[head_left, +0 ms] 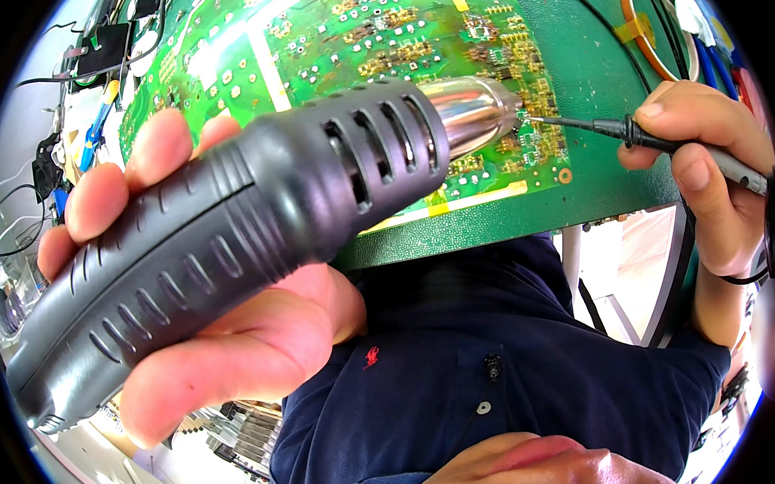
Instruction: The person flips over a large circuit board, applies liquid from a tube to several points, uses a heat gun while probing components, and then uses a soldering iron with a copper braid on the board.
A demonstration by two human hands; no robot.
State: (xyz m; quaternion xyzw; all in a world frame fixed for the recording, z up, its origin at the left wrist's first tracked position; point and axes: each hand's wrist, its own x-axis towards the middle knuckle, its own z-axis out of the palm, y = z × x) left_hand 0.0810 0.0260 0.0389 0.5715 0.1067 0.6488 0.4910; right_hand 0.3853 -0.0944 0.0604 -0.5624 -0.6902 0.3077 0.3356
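Observation:
My left hand (238, 350) is closed round a black hot-air gun (292, 194), whose steel nozzle (464, 111) reaches over the green circuit board (355, 51) at its right part. My right hand (700, 146) grips a thin pointed hand tool (588, 126) with a grey-and-black handle. The tool's tip lies just beside the nozzle's mouth, on or just above small components; contact is unclear. The gun hides part of the board, which rests on a green mat (594, 55).
Cables, a black device (99, 60) and a blue-and-yellow tool (98, 128) lie at the far left. At the upper right are a tape ring (631, 7) and blue-handled tools (714, 64). My dark shirt (493, 324) is below the mat's near edge.

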